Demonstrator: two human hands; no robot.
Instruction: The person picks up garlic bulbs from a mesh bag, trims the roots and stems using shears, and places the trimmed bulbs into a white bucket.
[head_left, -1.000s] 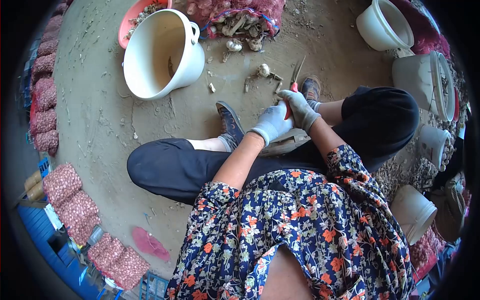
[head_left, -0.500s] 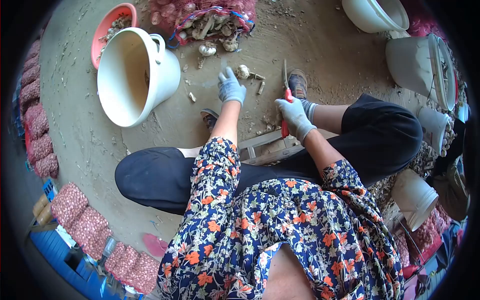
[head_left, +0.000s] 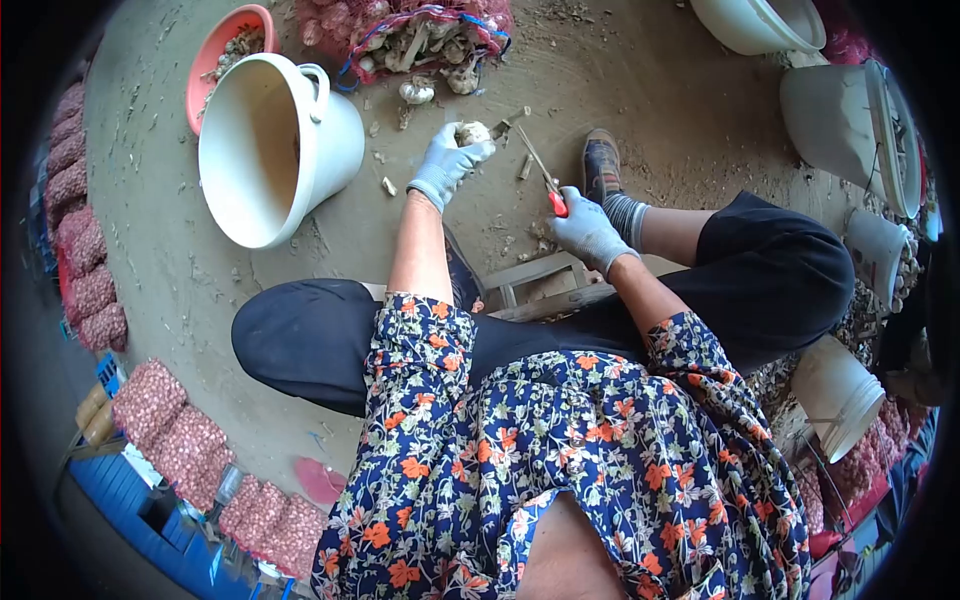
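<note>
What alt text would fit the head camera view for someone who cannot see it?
Seen from above, a seated person in a floral top holds a garlic bulb in the gloved left hand and red-handled shears in the gloved right hand. A tipped white bucket and a mesh sack of garlic lie on the dirt floor.

Left hand (head_left: 447,165): garlic (head_left: 473,131); right hand (head_left: 582,228): shears (head_left: 535,167)

Left hand (head_left: 450,160) outstretched, right hand (head_left: 582,226) clenched
</note>
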